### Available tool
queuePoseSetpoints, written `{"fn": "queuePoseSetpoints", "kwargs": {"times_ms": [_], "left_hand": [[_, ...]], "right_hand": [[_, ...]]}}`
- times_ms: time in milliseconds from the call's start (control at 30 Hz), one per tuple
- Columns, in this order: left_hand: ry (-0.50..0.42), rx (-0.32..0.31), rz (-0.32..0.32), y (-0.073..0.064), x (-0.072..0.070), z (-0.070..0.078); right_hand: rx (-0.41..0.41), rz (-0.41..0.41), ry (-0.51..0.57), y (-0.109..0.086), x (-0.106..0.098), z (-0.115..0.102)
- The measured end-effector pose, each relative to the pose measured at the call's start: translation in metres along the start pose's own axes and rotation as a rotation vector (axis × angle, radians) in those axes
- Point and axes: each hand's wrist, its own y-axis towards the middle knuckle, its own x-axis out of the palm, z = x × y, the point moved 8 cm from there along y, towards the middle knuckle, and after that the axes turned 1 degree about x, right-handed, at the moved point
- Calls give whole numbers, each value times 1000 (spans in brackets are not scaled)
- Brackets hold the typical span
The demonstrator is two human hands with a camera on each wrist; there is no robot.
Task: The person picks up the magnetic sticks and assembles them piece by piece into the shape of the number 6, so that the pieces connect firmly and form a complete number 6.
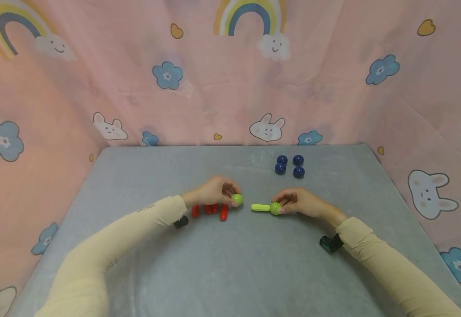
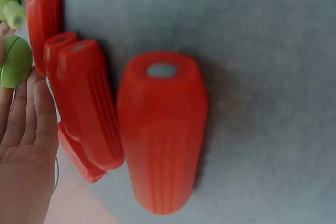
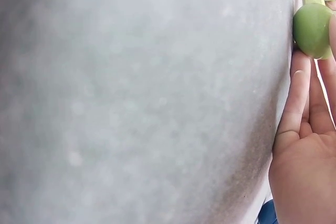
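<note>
My left hand (image 1: 216, 190) pinches a light green ball (image 1: 237, 200) between thumb and fingertips, close over the table. To its right, my right hand (image 1: 299, 201) pinches a second green ball (image 1: 275, 208). A short yellow-green rod (image 1: 260, 207) joins that second ball and points left, toward the first ball, with a gap between them. The rod's near end shows a small grey disc in the left wrist view. Below my left wrist lie several red ridged rods (image 1: 224, 212), with grey discs in their ends. The closest red rod (image 2: 163, 135) looms large in the left wrist view.
Several dark blue balls (image 1: 299, 171) sit together at the back right of the grey table (image 1: 230, 273). A pink patterned cloth (image 1: 214, 105) hangs behind and along both sides. Dark wrist devices (image 1: 331, 243) are strapped under both forearms.
</note>
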Motion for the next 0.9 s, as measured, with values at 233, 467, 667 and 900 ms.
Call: {"fn": "queuePoseSetpoints", "kwargs": {"times_ms": [233,467,667,900], "left_hand": [[34,27,1,1,5,4],[19,29,-17,5,13,6],[4,30,-34,9,21,4],[3,9,-34,9,25,7]], "right_hand": [[-6,-6,12,0,-1,1],[-28,-29,43,0,0,1],[-17,-28,39,1,0,2],[-30,-35,43,2,1,2]]}}
